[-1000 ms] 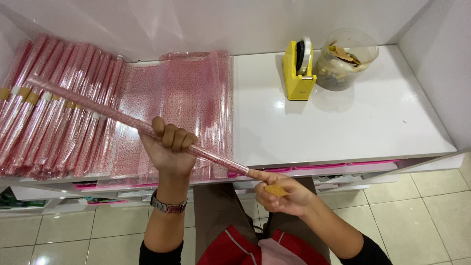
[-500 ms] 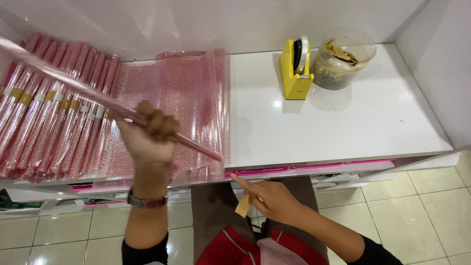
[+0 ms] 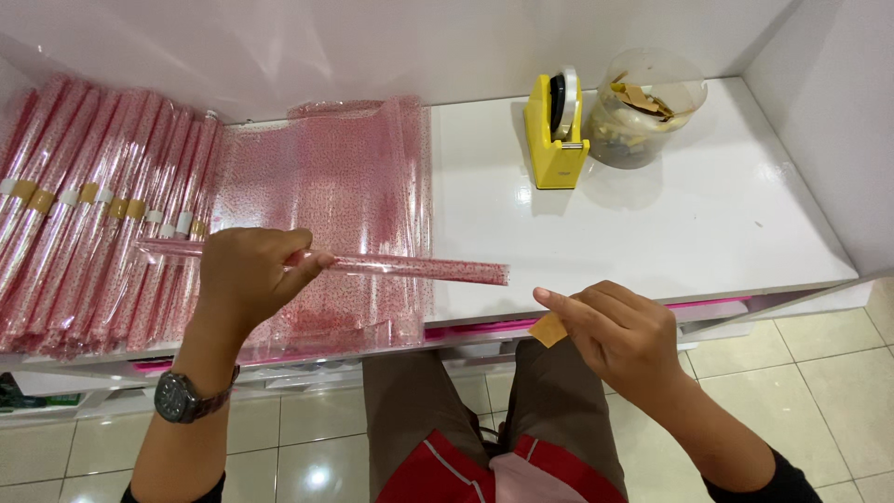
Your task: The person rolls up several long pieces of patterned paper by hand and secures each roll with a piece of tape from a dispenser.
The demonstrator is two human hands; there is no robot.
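Observation:
My left hand point(image 3: 247, 278) grips a thin rolled tube of pink patterned cellophane point(image 3: 410, 267) and holds it level above the white counter point(image 3: 708, 214), its free end pointing right. My right hand point(image 3: 619, 337) pinches a small tan paper label point(image 3: 548, 329) between thumb and fingers, just right of and below the tube's end, not touching it. A flat stack of the same pink cellophane sheets point(image 3: 335, 177) lies under the tube.
Several finished rolled tubes with tan bands point(image 3: 88, 224) lie in a row at the left. A yellow tape dispenser point(image 3: 557, 140) and a clear jar of paper scraps point(image 3: 647, 107) stand at the back. A white wall point(image 3: 838, 112) bounds the right side.
My left hand swung the rolled tube from a steep diagonal down to level. My right hand let go of the tube's end and now holds only the tan label.

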